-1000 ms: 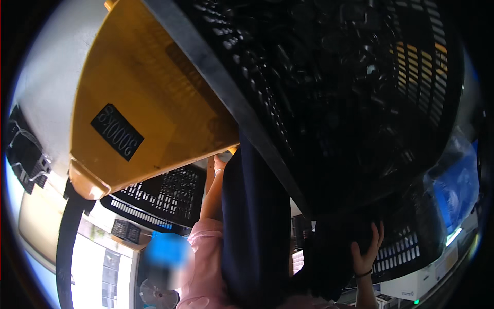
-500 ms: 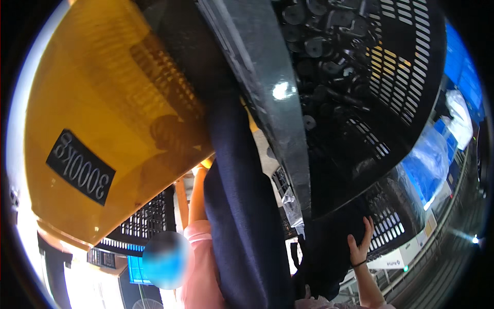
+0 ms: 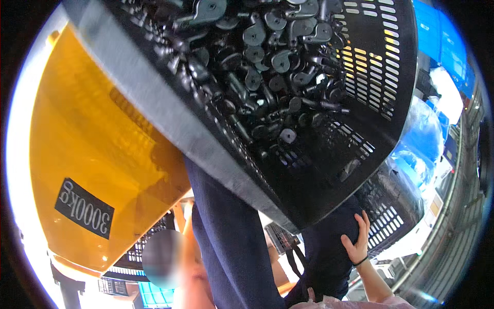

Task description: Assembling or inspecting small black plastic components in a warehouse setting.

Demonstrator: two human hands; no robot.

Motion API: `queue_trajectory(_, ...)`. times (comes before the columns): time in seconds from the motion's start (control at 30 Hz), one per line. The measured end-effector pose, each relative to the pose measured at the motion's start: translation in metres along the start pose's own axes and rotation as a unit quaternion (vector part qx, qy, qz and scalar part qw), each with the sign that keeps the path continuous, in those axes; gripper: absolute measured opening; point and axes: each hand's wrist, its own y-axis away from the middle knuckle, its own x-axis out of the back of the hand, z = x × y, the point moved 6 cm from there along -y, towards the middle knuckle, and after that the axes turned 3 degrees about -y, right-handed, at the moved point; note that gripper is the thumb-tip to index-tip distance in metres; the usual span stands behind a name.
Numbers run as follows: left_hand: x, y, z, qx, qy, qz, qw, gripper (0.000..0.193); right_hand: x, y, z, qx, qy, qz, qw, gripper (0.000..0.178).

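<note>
My right hand [image 3: 357, 242] lies with spread fingers against a dark blue trouser leg [image 3: 329, 247] at the lower right. A dark band circles its wrist, and it holds nothing. My left hand does not show. Above my right hand looms a large black slotted plastic crate [image 3: 381, 56], close to the camera. Many black metal parts [image 3: 254, 33] with round, holed disc ends and short stems lie heaped in it. The crate's thick rim [image 3: 170, 123] runs slantwise across the picture.
A yellow panel [image 3: 103, 154] with a dark label [image 3: 85, 208] fills the left side. Another black slotted crate [image 3: 383, 221] stands beside my right hand. Blue bins [image 3: 445, 41] and blue, plastic-wrapped goods [image 3: 419, 134] are at the right. A smeared, orange-lit arm-like shape [image 3: 195, 270] is at the lower left.
The crate's rim has shifted left in the picture, and more of the metal parts show. The yellow panel is covered more. My right hand stays by the trouser leg.
</note>
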Motion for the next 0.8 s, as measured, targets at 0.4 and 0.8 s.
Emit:
queue_trajectory(0.4, -0.116, 0.100, 0.158, -0.048, -0.235, 0.078, 0.968, 0.040, -0.016, 0.002, -0.039, 0.063, -0.111, -0.089, 0.988, 0.059)
queue_trajectory(0.8, -0.220, 0.237, 0.228, -0.140, -0.849, -0.111, 0.497, 0.046, -0.077, 0.044, -0.028, 0.094, -0.181, 0.160, 0.966, 0.058)
